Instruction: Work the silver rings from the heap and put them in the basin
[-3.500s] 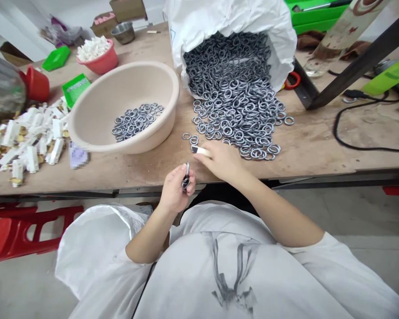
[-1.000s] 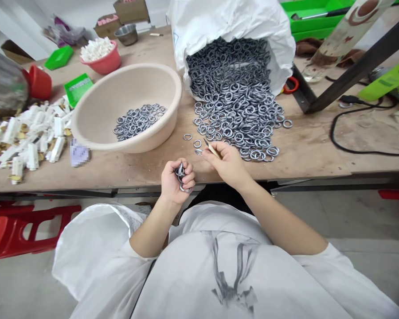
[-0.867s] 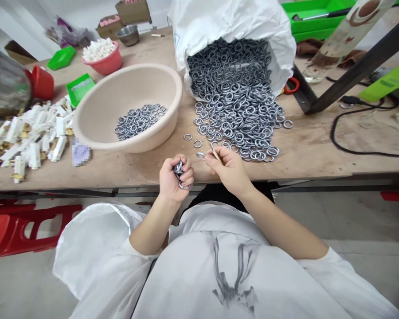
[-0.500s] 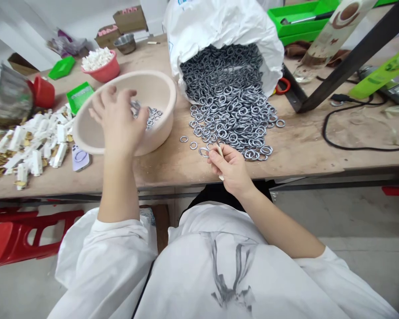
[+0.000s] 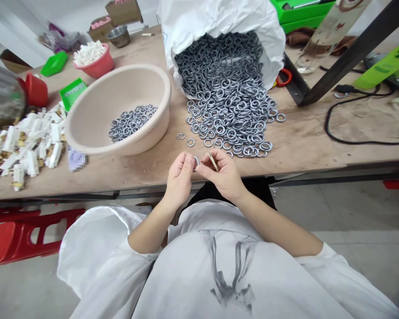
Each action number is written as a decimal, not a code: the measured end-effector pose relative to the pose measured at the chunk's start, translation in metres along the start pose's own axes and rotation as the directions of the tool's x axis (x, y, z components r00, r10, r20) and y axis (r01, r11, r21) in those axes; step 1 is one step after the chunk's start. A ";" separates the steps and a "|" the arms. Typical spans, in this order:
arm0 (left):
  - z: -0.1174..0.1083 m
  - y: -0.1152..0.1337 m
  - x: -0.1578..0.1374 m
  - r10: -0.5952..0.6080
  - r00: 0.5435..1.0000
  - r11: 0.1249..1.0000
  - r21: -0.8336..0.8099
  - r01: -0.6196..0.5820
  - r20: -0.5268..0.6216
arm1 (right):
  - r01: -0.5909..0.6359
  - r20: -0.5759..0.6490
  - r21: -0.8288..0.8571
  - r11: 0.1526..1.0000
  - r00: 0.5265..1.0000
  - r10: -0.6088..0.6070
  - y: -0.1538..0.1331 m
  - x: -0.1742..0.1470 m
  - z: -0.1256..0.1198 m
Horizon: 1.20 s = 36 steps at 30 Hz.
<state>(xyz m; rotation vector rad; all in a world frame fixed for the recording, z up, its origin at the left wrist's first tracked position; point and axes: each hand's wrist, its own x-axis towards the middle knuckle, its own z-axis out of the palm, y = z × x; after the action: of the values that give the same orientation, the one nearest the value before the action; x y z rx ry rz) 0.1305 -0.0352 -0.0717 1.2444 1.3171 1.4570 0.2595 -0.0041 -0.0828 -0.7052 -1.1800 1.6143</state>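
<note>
A grey metal ring (image 5: 196, 163) is between my two hands at the table's front edge. My left hand (image 5: 180, 180) is closed, thumb and fingertips pinching the ring from the left. My right hand (image 5: 226, 176) reaches it with the thumb tip and also grips a thin pale stick-like tool (image 5: 213, 160), whose kind I cannot make out. Just beyond my hands lies a heap of grey rings (image 5: 232, 115), spilling from a white sack (image 5: 219, 20) tipped on its side. To the left stands a beige basin (image 5: 95, 95) with many rings (image 5: 133, 122) on its bottom.
White blocks with brass-coloured parts (image 5: 31, 161) are piled at the left, near a red cup (image 5: 36, 90). A red bowl (image 5: 101, 66) of white pieces stands behind the basin. On the right are a slanting black metal bar (image 5: 346, 60) and a black cable (image 5: 339, 137).
My left hand has come down from over the basin to meet my right hand and closed at the ring. The right hand keeps the pale tool and has hardly moved.
</note>
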 end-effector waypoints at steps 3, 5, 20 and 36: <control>0.005 -0.002 -0.004 -0.143 0.987 0.970 -0.189 0.156 0.076 | 0.031 0.125 -0.005 1.000 0.992 -0.030 -0.003 0.002 -0.002; 0.007 0.001 -0.005 -0.190 0.976 0.943 -0.257 0.212 0.106 | 0.065 0.161 -0.044 0.997 0.985 -0.057 -0.007 0.003 -0.005; 0.011 0.016 -0.006 -0.284 0.958 0.856 -0.441 0.271 0.038 | 0.443 0.332 -0.698 0.563 0.896 -0.293 -0.023 -0.008 -0.008; 0.006 0.004 -0.011 -0.292 0.956 0.840 -0.488 0.237 -0.036 | 0.344 0.302 -0.699 0.627 0.937 -0.177 -0.009 0.000 -0.003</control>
<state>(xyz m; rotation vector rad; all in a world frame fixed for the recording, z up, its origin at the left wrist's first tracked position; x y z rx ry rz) 0.1388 -0.0454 -0.0693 0.6361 1.0528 1.5398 0.2658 -0.0026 -0.0752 -0.8221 -2.0490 0.9162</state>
